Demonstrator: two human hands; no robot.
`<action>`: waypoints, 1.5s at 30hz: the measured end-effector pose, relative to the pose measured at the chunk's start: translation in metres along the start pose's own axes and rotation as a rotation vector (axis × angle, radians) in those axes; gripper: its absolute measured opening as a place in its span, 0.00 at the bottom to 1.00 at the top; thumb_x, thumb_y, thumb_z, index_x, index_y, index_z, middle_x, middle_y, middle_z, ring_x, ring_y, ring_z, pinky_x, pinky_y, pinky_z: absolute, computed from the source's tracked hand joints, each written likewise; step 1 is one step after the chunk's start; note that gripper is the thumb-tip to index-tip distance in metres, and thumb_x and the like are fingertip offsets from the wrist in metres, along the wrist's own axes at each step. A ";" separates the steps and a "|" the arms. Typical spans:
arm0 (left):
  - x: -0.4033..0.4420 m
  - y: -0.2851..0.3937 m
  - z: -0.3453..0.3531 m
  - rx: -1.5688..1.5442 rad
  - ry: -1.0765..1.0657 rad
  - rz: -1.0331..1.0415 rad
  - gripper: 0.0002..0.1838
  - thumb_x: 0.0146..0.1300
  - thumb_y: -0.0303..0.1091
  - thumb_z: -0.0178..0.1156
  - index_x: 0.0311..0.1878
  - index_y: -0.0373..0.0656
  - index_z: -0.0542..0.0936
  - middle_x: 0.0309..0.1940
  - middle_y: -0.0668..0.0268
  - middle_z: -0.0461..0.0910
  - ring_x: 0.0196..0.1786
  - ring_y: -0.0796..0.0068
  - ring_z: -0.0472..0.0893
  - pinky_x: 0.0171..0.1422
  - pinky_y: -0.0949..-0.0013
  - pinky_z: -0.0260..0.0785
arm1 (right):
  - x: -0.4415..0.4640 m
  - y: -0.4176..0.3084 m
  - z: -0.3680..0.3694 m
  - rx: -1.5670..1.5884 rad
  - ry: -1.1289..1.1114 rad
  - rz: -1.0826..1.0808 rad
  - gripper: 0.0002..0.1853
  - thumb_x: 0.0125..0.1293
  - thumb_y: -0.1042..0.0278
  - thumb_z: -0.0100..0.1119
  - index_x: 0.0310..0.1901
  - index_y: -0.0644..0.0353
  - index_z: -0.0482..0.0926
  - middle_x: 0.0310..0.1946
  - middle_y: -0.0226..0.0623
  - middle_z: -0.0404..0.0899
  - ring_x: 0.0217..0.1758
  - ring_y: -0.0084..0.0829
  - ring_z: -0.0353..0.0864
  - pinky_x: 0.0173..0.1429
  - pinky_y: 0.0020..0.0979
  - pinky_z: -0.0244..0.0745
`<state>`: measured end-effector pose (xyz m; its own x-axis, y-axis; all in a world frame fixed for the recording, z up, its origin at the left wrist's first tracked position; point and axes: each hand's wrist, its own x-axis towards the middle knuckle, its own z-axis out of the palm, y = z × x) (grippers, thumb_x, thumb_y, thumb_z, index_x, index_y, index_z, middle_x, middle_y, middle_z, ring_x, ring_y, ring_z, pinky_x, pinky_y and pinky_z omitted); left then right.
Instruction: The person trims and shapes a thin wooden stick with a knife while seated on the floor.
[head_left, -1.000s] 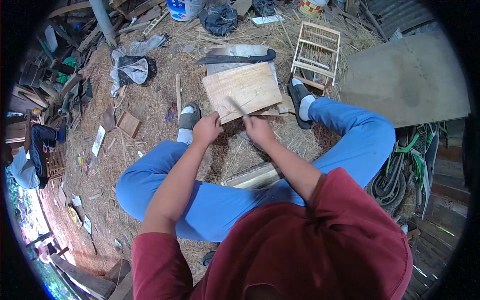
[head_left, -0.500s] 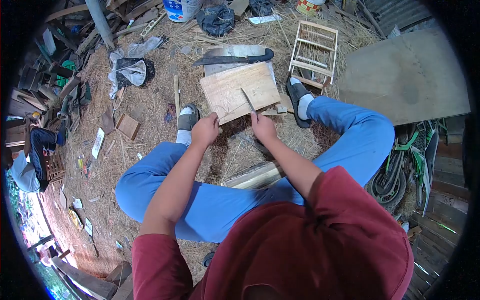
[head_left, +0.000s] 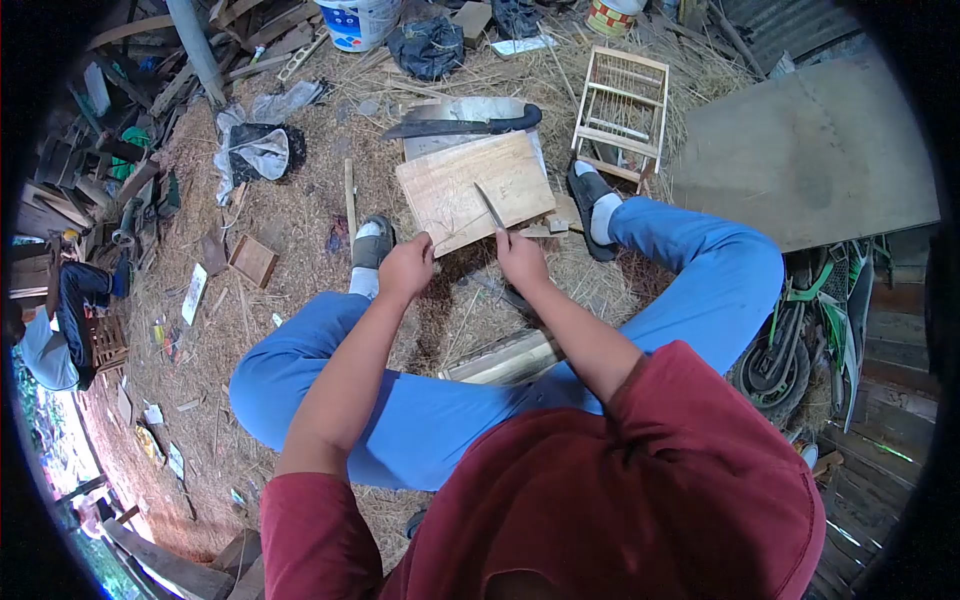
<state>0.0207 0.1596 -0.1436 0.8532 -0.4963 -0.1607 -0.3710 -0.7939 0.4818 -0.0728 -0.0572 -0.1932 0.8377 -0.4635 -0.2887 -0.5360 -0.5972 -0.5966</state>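
My right hand (head_left: 522, 260) is closed round the handle of a knife (head_left: 488, 204), its narrow blade pointing up and left over a wooden board (head_left: 495, 178). At the board's lower left corner, my left hand (head_left: 407, 266) is closed, with a thin pale strip (head_left: 455, 228) running from its fingertips across the wood. The exact grip is too small to see clearly. The board lies tilted on a light slab, between my feet. Behind it rests a machete (head_left: 450, 128) with a dark blade and black handle.
A slatted wooden frame (head_left: 622, 110) stands by my right foot. A large flat panel (head_left: 800, 150) and a green motorbike (head_left: 800, 320) are at the right. Straw covers the ground, with a small wooden tray (head_left: 254, 260) at left. Another person (head_left: 75, 310) sits far left.
The view has shifted slightly. The knife and both hands keep nearly the same place at the board's near edge; little else differs.
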 end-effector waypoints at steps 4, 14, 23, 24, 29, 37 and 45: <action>0.001 -0.002 0.001 -0.012 -0.013 -0.012 0.10 0.71 0.42 0.56 0.45 0.47 0.80 0.35 0.47 0.84 0.41 0.41 0.84 0.45 0.41 0.75 | -0.020 -0.017 -0.014 -0.115 -0.091 -0.081 0.30 0.76 0.41 0.45 0.39 0.62 0.84 0.37 0.59 0.85 0.44 0.60 0.85 0.51 0.56 0.78; 0.046 -0.011 -0.026 -0.338 -0.254 0.090 0.14 0.68 0.40 0.60 0.38 0.36 0.80 0.30 0.54 0.84 0.34 0.60 0.83 0.42 0.59 0.74 | 0.063 0.012 -0.052 0.345 0.165 0.073 0.33 0.74 0.37 0.51 0.35 0.67 0.84 0.30 0.53 0.85 0.37 0.50 0.86 0.45 0.47 0.78; 0.072 0.061 -0.093 -0.578 -0.309 0.211 0.12 0.73 0.37 0.59 0.36 0.38 0.79 0.25 0.71 0.78 0.30 0.82 0.76 0.37 0.72 0.69 | 0.045 -0.059 -0.151 1.153 -0.082 0.073 0.15 0.76 0.53 0.59 0.37 0.54 0.72 0.16 0.17 0.56 0.12 0.14 0.53 0.17 0.24 0.47; 0.076 0.065 -0.096 -0.578 -0.303 0.225 0.13 0.72 0.38 0.59 0.36 0.38 0.80 0.24 0.69 0.80 0.29 0.80 0.77 0.37 0.70 0.70 | 0.044 -0.061 -0.158 1.156 -0.080 0.050 0.14 0.76 0.55 0.61 0.36 0.53 0.71 0.16 0.17 0.57 0.12 0.15 0.52 0.16 0.24 0.47; 0.086 0.083 -0.122 -0.520 -0.248 0.284 0.13 0.71 0.39 0.59 0.36 0.38 0.81 0.24 0.66 0.81 0.28 0.79 0.78 0.37 0.68 0.70 | 0.040 -0.064 -0.187 1.046 -0.075 -0.037 0.12 0.74 0.58 0.63 0.37 0.53 0.72 0.16 0.17 0.60 0.13 0.14 0.55 0.17 0.25 0.49; 0.068 0.128 -0.162 -0.069 0.754 0.536 0.08 0.64 0.33 0.65 0.41 0.39 0.81 0.39 0.55 0.82 0.43 0.51 0.81 0.49 0.56 0.73 | 0.043 -0.076 -0.189 1.099 0.183 -0.096 0.10 0.72 0.65 0.67 0.38 0.55 0.74 0.16 0.18 0.64 0.13 0.14 0.57 0.17 0.24 0.50; 0.057 0.136 -0.130 -0.536 0.366 0.321 0.09 0.68 0.34 0.64 0.42 0.37 0.84 0.36 0.57 0.85 0.37 0.63 0.83 0.45 0.61 0.73 | 0.035 -0.093 -0.170 1.247 0.277 -0.084 0.11 0.70 0.65 0.69 0.35 0.56 0.76 0.17 0.19 0.67 0.13 0.14 0.60 0.17 0.25 0.53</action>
<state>0.0663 0.0691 0.0249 0.8352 -0.4519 0.3135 -0.4733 -0.3003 0.8281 -0.0115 -0.1291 -0.0203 0.7340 -0.6643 -0.1411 0.1030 0.3142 -0.9437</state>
